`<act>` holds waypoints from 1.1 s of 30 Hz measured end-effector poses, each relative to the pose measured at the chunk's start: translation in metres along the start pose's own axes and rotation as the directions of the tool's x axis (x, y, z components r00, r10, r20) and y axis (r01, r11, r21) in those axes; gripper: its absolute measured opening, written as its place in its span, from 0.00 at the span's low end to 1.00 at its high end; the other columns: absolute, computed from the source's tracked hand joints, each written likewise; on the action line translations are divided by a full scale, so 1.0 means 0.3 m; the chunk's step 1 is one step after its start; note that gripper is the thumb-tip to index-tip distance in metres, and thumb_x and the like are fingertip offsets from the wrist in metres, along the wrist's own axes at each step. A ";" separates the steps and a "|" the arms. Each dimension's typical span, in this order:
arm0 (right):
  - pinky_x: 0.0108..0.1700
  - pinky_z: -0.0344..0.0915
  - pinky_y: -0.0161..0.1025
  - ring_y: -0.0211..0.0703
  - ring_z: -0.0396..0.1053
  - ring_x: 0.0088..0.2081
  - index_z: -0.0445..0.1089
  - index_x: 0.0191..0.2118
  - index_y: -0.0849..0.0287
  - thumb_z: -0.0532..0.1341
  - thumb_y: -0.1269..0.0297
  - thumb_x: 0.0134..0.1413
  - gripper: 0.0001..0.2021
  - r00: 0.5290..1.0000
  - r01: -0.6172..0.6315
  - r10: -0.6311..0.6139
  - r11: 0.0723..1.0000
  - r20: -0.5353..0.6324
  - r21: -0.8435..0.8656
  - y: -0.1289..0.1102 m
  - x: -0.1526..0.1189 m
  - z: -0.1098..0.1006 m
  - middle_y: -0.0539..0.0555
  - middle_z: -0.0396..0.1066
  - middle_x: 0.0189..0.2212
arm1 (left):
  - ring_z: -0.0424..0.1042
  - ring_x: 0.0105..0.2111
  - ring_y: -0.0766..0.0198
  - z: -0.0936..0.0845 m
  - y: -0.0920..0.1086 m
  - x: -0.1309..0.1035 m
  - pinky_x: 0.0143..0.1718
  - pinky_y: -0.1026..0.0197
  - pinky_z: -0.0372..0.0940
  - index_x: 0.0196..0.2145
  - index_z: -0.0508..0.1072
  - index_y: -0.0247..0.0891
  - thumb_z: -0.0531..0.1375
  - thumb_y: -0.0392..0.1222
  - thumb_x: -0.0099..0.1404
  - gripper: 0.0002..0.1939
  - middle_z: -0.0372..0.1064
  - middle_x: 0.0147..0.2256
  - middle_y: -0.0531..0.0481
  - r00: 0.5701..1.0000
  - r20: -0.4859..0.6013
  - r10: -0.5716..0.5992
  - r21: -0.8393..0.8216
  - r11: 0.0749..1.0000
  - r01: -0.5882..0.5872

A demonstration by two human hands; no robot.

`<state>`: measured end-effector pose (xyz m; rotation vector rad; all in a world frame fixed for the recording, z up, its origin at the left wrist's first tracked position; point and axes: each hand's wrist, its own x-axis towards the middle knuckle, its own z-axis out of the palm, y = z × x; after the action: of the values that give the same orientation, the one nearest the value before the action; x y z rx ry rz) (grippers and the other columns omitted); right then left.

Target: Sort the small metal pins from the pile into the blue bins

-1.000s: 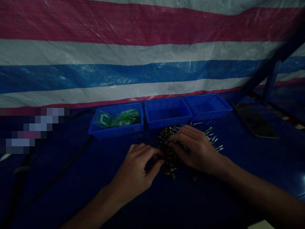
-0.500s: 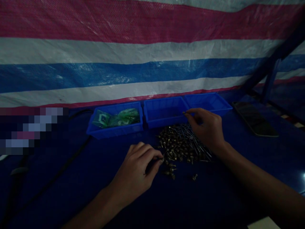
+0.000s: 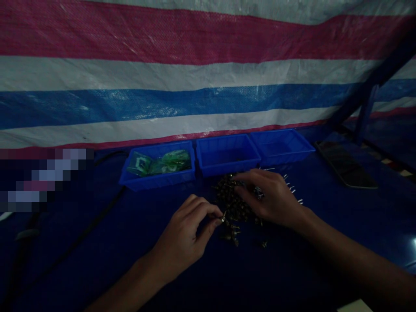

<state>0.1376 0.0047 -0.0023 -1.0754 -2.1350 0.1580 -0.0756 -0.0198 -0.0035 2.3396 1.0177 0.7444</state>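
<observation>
My left hand [image 3: 191,227] pinches a small brass-coloured metal part [image 3: 222,218] with a thin pin, held between thumb and forefinger. Over the far side of a pile of similar small metal parts [image 3: 232,201] is my right hand [image 3: 268,195], its thumb and forefinger apart and nothing visible between them. Thin silvery pins or rivets [image 3: 294,189] stick out behind the right hand, which hides much of them. A few loose parts [image 3: 232,234] lie in front of the pile, and a single one [image 3: 264,244] sits further right. Dim light hides their exact kind.
Three blue bins stand in a row: the left bin [image 3: 159,178] holds green-tinted plastic bags [image 3: 162,161], then a middle bin [image 3: 227,167] and a right bin [image 3: 281,149]. A phone [image 3: 347,164] lies at right. A black cable [image 3: 94,221] crosses the left side. Striped sheeting [image 3: 195,99] hangs behind.
My right hand has come down from the middle bin's front edge to the pile, and the small piece in its fingertips no longer shows. My left hand keeps its pinch in nearly the same place.
</observation>
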 end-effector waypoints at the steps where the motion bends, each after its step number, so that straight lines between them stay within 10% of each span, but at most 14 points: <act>1: 0.32 0.61 0.35 0.36 0.65 0.28 0.68 0.40 0.61 0.56 0.67 0.54 0.08 0.996 0.055 -0.058 0.998 0.075 0.035 -0.021 -0.004 0.001 0.51 0.69 0.27 | 0.64 0.34 0.66 -0.001 0.000 0.001 0.36 0.62 0.61 0.34 0.67 0.37 0.54 0.34 0.63 0.03 0.66 0.30 0.51 1.000 -0.009 -0.005 -0.016 1.000 0.004; 7: 0.32 0.57 0.35 0.36 0.62 0.30 0.66 0.36 0.62 0.56 0.71 0.52 0.05 0.933 0.144 -0.195 0.973 0.304 0.182 -0.072 -0.015 0.010 0.51 0.67 0.27 | 0.64 0.32 0.66 -0.009 0.000 0.003 0.34 0.62 0.61 0.33 0.67 0.37 0.55 0.34 0.62 0.02 0.66 0.29 0.52 1.000 -0.020 0.004 -0.093 0.996 -0.006; 33: 0.30 0.54 0.36 0.36 0.58 0.27 0.65 0.28 0.62 0.51 0.66 0.58 0.10 0.937 0.152 -0.185 0.980 0.297 0.130 -0.077 -0.013 0.015 0.51 0.63 0.24 | 0.66 0.31 0.67 -0.010 0.004 0.004 0.34 0.62 0.62 0.36 0.69 0.37 0.56 0.34 0.61 0.05 0.67 0.29 0.52 0.999 -0.043 0.000 0.012 1.000 0.001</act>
<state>0.1211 -0.0121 0.0016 -0.8437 -2.4565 0.3741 -0.0762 -0.0190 -0.0001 2.3426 1.0439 0.7938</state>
